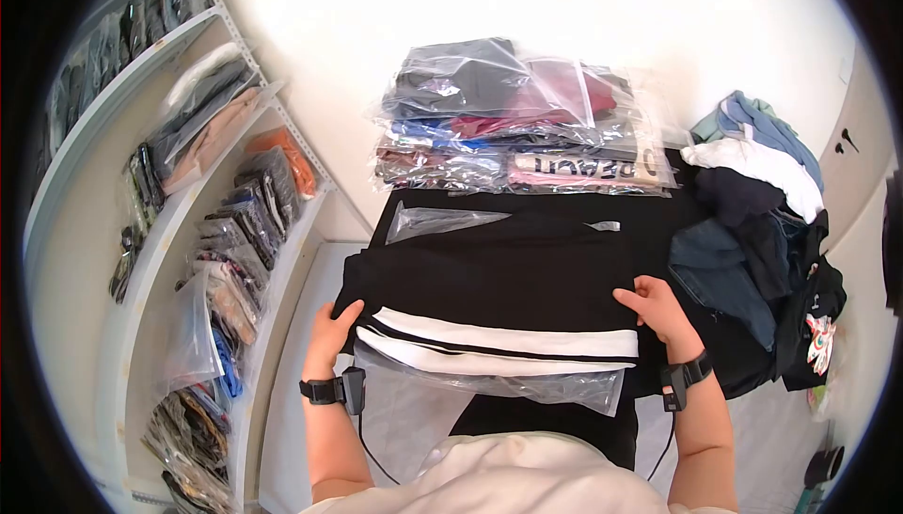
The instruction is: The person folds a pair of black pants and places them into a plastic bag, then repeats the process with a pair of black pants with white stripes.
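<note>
Folded garment [508, 279] gripped at its sides by left hand [331, 331] and right hand [658, 312], fingers closed on cloth. Likely the bagging step; the plastic bag [489, 384] at its near edge needs its mouth open next.

White wall [310, 34] at back, v. bright light. White shelves [103, 260] on left w/ bagged clothes [240, 222]. Black-covered table [546, 205]; stack of packed garments [527, 128] at far edge, loose clothes pile [752, 222] at right.
</note>
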`<control>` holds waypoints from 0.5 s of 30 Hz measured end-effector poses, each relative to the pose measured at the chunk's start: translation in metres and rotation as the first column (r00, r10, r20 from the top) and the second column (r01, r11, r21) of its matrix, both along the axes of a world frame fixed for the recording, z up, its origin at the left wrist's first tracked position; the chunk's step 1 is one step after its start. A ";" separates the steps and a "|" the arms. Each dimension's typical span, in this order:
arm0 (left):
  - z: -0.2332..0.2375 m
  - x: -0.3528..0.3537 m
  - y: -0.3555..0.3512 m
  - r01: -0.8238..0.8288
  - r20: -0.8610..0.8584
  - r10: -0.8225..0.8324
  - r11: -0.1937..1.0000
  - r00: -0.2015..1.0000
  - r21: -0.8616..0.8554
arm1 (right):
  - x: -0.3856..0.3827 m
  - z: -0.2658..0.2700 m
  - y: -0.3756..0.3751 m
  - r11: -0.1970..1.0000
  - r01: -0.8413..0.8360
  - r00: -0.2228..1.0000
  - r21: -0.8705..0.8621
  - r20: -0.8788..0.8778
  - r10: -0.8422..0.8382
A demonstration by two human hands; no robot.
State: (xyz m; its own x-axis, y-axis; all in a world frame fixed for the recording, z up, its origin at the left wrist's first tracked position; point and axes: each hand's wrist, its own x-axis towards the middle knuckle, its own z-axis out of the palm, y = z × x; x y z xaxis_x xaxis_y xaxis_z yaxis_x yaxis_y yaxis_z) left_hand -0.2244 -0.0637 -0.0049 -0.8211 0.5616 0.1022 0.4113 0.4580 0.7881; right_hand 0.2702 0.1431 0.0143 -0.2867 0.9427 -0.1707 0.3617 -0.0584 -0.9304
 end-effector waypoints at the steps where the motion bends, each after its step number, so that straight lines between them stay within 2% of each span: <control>1: 0.014 0.009 0.002 0.011 0.000 -0.011 1.000 1.000 0.000 | 0.000 -0.001 0.002 0.997 -0.072 0.994 0.009 0.078 0.071; 2: 0.031 0.017 0.002 0.082 0.011 -0.082 0.997 0.997 0.012 | 0.000 -0.008 0.007 0.990 -0.101 0.981 0.100 0.175 0.083; 3: 0.047 0.025 0.003 0.151 0.020 -0.152 0.988 0.988 0.026 | -0.003 -0.008 0.007 0.990 -0.093 0.982 0.103 0.173 0.074; 5: 0.054 0.030 0.009 0.167 -0.042 -0.164 0.982 0.985 0.084 | -0.016 -0.008 0.004 0.960 -0.088 0.991 0.265 -0.075 0.111; 6: 0.057 0.030 0.012 0.186 -0.105 -0.174 0.976 0.979 0.118 | -0.025 0.008 -0.005 0.990 -0.068 0.953 0.127 -0.285 0.102; 7: 0.064 0.032 0.016 0.205 -0.168 -0.179 0.967 0.969 0.151 | -0.029 0.018 -0.008 0.990 -0.065 0.952 0.129 -0.288 0.100; 8: 0.072 0.038 0.020 0.224 -0.154 -0.191 0.946 0.970 0.235 | -0.032 0.026 -0.009 0.992 -0.082 0.913 0.092 -0.393 0.112; 9: 0.083 0.048 0.023 0.226 -0.157 -0.193 0.945 0.969 0.235 | -0.032 0.031 -0.010 0.993 -0.103 0.861 0.057 -0.495 0.118; 10: 0.094 0.058 0.026 0.245 -0.090 -0.228 0.898 0.970 0.364 | -0.031 0.033 -0.009 0.992 -0.113 0.826 0.049 -0.550 0.121; 12: 0.113 0.074 0.026 0.259 0.033 -0.331 0.794 0.943 0.551 | -0.018 0.047 -0.009 0.989 -0.086 0.824 0.121 -0.549 0.138; 13: 0.120 0.084 0.025 0.259 0.032 -0.331 0.794 0.943 0.550 | -0.007 0.054 -0.010 0.980 -0.062 0.826 0.188 -0.541 0.156; 15: 0.133 0.106 0.022 0.302 0.069 -0.465 0.673 0.883 0.675 | 0.025 0.068 -0.007 0.958 0.087 0.856 0.275 -0.512 0.069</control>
State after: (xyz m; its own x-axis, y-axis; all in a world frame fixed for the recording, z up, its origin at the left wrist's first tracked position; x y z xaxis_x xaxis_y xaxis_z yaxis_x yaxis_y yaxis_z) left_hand -0.1189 -0.0413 0.1281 -0.5915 0.7014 0.3976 0.2178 -0.3358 0.9164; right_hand 0.2953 0.1359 0.0826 -0.2500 0.9308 0.2667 -0.1689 0.2293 -0.9586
